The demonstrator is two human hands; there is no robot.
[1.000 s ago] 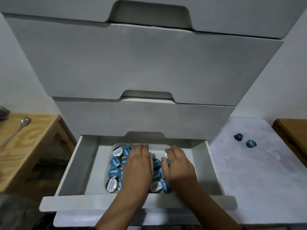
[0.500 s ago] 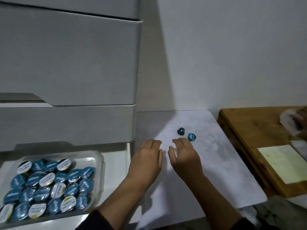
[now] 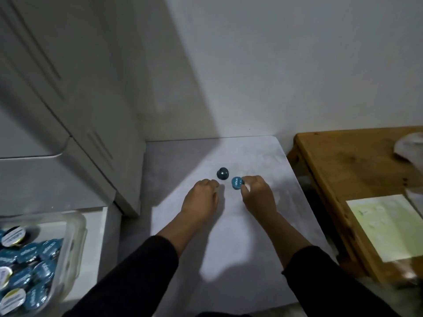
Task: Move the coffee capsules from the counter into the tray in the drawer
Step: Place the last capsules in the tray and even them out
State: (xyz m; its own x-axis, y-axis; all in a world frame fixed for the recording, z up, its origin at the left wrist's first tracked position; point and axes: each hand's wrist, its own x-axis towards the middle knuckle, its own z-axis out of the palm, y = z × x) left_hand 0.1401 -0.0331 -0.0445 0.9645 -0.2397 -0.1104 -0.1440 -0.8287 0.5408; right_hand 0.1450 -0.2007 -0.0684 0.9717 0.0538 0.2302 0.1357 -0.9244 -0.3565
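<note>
Two small blue foil-lidded coffee capsules remain on the pale grey counter (image 3: 229,236): the tipped capsule (image 3: 237,183) is pinched by the right hand (image 3: 256,193). The upturned capsule (image 3: 223,173), just beyond the curled, empty left hand (image 3: 201,195), should be gripped by its sides.

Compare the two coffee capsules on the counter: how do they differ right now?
The left capsule stands foil side down, dark domed body showing; the right capsule is tipped, with its printed blue foil lid in view. The left capsule stands untouched, just beyond the left hand; the right capsule is pinched by the right hand. Both are small blue capsules on the white counter.
</note>
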